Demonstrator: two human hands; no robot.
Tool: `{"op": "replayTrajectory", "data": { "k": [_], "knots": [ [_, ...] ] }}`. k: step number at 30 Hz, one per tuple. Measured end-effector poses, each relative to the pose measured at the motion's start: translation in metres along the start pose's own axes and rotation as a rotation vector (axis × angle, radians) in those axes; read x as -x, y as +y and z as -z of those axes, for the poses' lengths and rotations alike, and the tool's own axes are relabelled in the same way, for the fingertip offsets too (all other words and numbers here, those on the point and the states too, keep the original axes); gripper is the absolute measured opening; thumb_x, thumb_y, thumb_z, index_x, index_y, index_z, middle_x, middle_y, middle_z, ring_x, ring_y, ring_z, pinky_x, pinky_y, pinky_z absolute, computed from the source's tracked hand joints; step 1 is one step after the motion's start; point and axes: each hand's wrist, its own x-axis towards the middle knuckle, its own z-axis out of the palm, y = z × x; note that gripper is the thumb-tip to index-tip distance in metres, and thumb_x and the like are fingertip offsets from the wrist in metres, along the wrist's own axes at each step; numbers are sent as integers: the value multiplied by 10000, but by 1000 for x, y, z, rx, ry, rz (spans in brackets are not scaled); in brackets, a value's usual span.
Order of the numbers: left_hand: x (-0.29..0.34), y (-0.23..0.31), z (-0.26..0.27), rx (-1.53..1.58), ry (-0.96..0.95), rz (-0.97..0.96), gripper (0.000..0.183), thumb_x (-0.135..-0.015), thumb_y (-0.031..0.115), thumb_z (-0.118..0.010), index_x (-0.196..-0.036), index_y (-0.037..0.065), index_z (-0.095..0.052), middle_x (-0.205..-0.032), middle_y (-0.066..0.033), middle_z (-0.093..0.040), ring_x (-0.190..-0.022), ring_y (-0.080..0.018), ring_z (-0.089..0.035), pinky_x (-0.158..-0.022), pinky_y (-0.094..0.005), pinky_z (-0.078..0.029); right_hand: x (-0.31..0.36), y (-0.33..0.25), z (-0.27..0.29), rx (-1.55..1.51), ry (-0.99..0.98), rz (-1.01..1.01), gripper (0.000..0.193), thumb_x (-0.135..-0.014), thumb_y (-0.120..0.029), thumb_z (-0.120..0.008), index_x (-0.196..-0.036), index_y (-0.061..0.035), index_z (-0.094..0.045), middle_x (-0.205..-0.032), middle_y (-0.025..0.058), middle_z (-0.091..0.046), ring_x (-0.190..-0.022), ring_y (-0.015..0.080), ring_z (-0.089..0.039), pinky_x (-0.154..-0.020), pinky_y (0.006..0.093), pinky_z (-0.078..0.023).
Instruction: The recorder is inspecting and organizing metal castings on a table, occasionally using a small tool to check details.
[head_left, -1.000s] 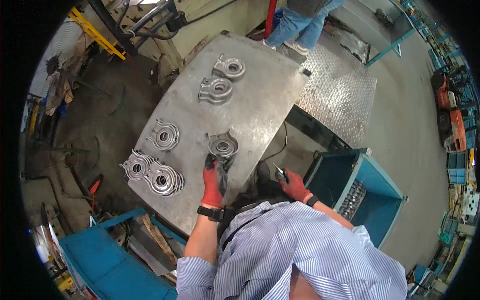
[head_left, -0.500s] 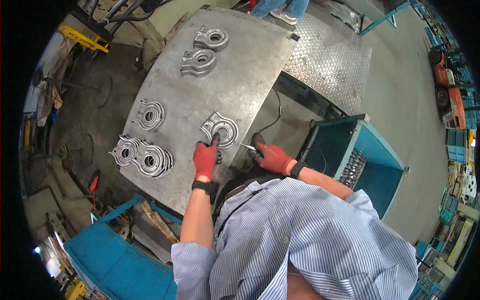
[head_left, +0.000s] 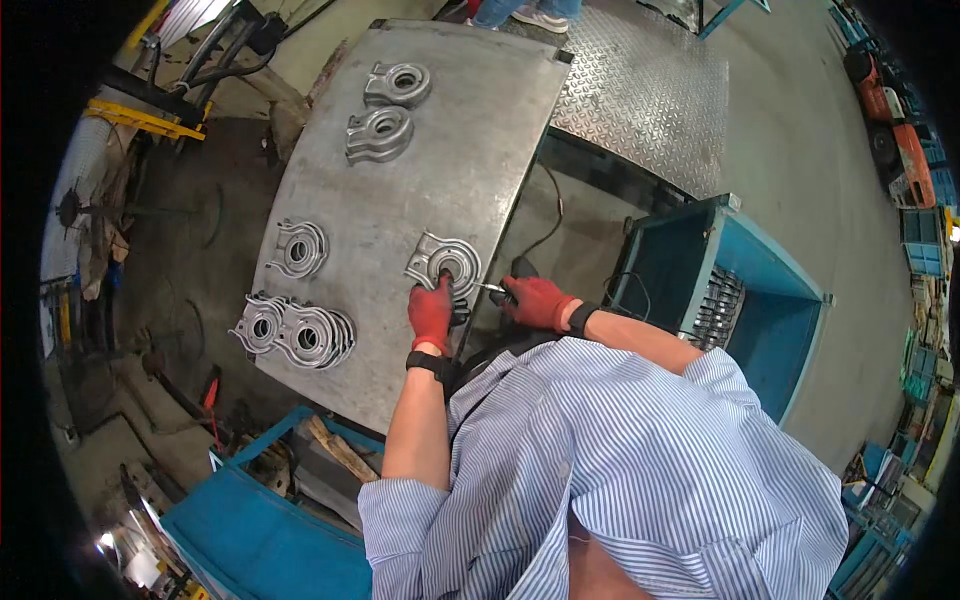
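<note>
Workshop floor (head_left: 790,160), grey; diamond-plate platform (head_left: 650,100) at the far right of the worktable (head_left: 470,150), steel-topped and scuffed. Blue metal bin (head_left: 770,250), right, with stacked metal parts (head_left: 717,310) inside.

Item: stamped ring bracket (head_left: 432,252), one, bare metal with raised concentric rings, flat on the worktable near its right edge, well apart from the bracket stacks (head_left: 315,335) at left and the far brackets (head_left: 379,134). Judged handling: stiff, moderately heavy for its size, hardly fragile; smooth faces probably slippery, thin edges possibly sharp. Best hold: outer rim, or the lobed flange at its left, gloved.

Left hand (head_left: 433,313), red-and-black glove: at the bracket's near side, fingers laid over the ring, one dark fingertip at the central opening; flange uncovered. Whether any finger curls under the rim cannot be told.

Right hand (head_left: 538,302), matching glove: fingers closed round a slim pointed tool (head_left: 492,288), its tip toward the left, just beside the ring's right rim; contact with the metal too small to tell.
</note>
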Motion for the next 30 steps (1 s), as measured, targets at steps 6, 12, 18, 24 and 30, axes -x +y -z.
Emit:
{"op": "replayTrajectory", "data": {
  "k": [6, 12, 18, 24, 30],
  "knots": [
    [0, -5, -2, 21, 54, -89, 621, -771, 501, -625, -866, -113, -599, -910, -334, -590, -918, -470, -556, -764, -476, -439, 2, -1, -6, -35, 2, -19, 440, -814, -308, -580, -1127, -9, -503, -941, 244, -613, -900, 406, -580, -775, 469, -457],
    [2, 2, 1, 9, 26, -80, 629, -774, 502, -618, -913, -109, -573, -973, -303, -593, -968, -436, -551, -830, -455, -427, 1, 2, -19, -32, 63, -15, 451, -810, -303, -583, -1124, 8, -492, -910, 239, -613, -875, 399, -583, -768, 470, -456],
    [3, 4, 4, 14, -20, -37, 621, -776, 492, -616, -926, -110, -579, -987, -305, -591, -986, -434, -547, -836, -450, -425, -1, 3, -24, -21, 73, -52, 434, -797, -300, -593, -1108, -12, -499, -889, 228, -615, -860, 392, -586, -757, 465, -458],
    [-1, 0, 1, 16, -25, -7, 622, -766, 497, -625, -937, -100, -585, -997, -298, -597, -990, -425, -557, -842, -446, -430, -1, 5, -27, -40, 72, -37, 453, -791, -314, -599, -1121, -18, -503, -890, 223, -618, -865, 392, -585, -760, 462, -458],
    [-6, -5, -4, -5, -21, -12, 628, -771, 506, -615, -943, -97, -584, -984, -291, -603, -979, -423, -563, -840, -446, -432, 1, 1, -25, -48, 65, -42, 465, -792, -313, -598, -1139, -21, -498, -914, 234, -618, -873, 399, -584, -761, 467, -456]
  ]
}}
